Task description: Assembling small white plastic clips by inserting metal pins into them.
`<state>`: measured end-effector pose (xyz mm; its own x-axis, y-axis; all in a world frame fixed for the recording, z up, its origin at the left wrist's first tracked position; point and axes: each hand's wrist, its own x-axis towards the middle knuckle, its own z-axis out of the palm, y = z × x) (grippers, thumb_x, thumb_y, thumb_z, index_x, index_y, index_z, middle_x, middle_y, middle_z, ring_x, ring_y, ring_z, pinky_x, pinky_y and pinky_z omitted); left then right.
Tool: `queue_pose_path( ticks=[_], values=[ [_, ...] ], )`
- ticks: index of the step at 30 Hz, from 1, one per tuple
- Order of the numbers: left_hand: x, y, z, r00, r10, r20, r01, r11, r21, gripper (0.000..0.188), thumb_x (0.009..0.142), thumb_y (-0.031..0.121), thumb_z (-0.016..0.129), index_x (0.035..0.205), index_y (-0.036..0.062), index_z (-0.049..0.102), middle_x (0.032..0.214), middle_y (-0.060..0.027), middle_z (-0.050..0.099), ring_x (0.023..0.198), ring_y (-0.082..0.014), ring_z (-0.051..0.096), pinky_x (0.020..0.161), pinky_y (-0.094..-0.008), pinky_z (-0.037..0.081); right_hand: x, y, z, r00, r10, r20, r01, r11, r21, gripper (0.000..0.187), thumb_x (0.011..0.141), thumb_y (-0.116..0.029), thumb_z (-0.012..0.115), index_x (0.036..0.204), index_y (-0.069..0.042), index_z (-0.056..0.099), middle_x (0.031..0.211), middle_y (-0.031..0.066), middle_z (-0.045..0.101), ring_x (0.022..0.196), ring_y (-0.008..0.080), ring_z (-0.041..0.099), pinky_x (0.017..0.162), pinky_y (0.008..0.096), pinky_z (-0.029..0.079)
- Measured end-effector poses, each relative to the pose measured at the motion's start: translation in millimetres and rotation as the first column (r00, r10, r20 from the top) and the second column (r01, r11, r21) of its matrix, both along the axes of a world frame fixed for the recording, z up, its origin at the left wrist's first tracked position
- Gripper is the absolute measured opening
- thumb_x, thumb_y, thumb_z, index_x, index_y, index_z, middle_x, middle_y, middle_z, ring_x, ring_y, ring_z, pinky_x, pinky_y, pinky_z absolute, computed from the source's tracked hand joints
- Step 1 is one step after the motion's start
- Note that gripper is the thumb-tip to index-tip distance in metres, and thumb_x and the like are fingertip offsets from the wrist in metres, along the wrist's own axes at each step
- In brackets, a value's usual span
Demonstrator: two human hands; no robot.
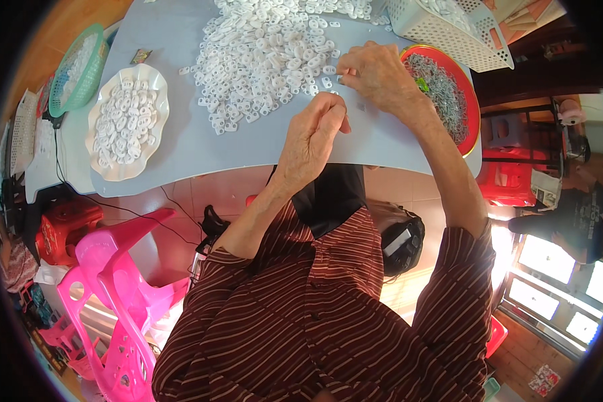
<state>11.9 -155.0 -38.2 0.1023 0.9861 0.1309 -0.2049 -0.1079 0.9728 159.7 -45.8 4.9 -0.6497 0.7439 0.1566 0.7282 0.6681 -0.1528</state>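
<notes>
A large heap of small white oval plastic pieces with holes (261, 63) spreads over the grey table. My left hand (313, 137) is closed above the table's near edge, thumb against the curled fingers; whatever it may hold is hidden. At the heap's right edge, my right hand (380, 75) has its fingers bent and pressed together beside a few loose white pieces, and what is in the fingertips is too small to make out. Just right of that hand sits a red round tray (474, 100) of small silvery metal parts (442, 94), with a bright green bit among them.
A white scalloped dish (155, 84) of similar white pieces stands on the left, near a small wrapper (141, 56). Beyond it is a green basket (100, 57). A white perforated basket (496, 50) occupies the far right. A pink plastic chair (117, 268) stands at lower left.
</notes>
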Motion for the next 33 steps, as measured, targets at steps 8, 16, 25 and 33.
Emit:
queue_pose_path(
  ticks=[8, 16, 25, 33],
  values=[
    [0.3, 1.3, -3.3, 0.994, -0.003, 0.109, 0.003, 1.0, -0.005, 0.019, 0.095, 0.021, 0.048, 0.094, 0.0032, 0.053, 0.076, -0.0005, 0.056, 0.061, -0.0058, 0.043, 0.054, -0.0207, 0.037, -1.7, -15.2, 21.0, 0.926, -0.223, -0.305, 0.084, 0.909, -0.409, 0.01, 0.079, -0.014, 0.064, 0.085, -0.007, 0.068, 0.075, 0.0055, 0.065, 0.068, 0.0138, 0.06, 0.06, 0.0286, 0.045],
    [4.2, 8.5, 6.2, 0.96, 0.183, 0.211, -0.201, 0.977, 0.067, 0.016, 0.094, 0.016, 0.05, 0.098, 0.0004, 0.054, 0.08, -0.0032, 0.058, 0.075, -0.0091, 0.055, 0.07, -0.0219, 0.042, -6.2, -51.9, 4.9, 0.592, -0.487, -0.642, -0.168, 0.705, -0.689, 0.016, 0.087, -0.015, 0.065, 0.095, -0.001, 0.067, 0.076, -0.0019, 0.062, 0.07, 0.0057, 0.052, 0.061, 0.0202, 0.043],
    [-3.5, 5.5, 15.1, 0.989, 0.137, 0.056, -0.143, 0.982, 0.122, 0.011, 0.093, 0.009, 0.049, 0.093, -0.0016, 0.054, 0.075, -0.0038, 0.057, 0.072, -0.0085, 0.055, 0.063, -0.0209, 0.043, -6.5, -61.9, 11.0, 0.514, -0.391, -0.763, -0.159, 0.831, -0.533, 0.016, 0.086, -0.012, 0.066, 0.097, -0.001, 0.066, 0.078, -0.001, 0.062, 0.068, 0.0053, 0.052, 0.061, 0.0194, 0.043],
    [-20.3, 13.0, 15.7, 0.702, -0.154, 0.695, 0.408, 0.887, -0.215, 0.031, 0.095, 0.023, 0.046, 0.087, -0.0051, 0.057, 0.07, -0.0097, 0.06, 0.075, -0.0238, 0.059, 0.068, -0.0326, 0.048, -7.2, -54.4, 13.9, 0.573, -0.267, -0.774, -0.379, 0.752, -0.54, 0.013, 0.086, -0.014, 0.066, 0.094, -0.004, 0.068, 0.078, -0.0004, 0.063, 0.074, 0.0048, 0.056, 0.065, 0.0205, 0.048]
  ],
)
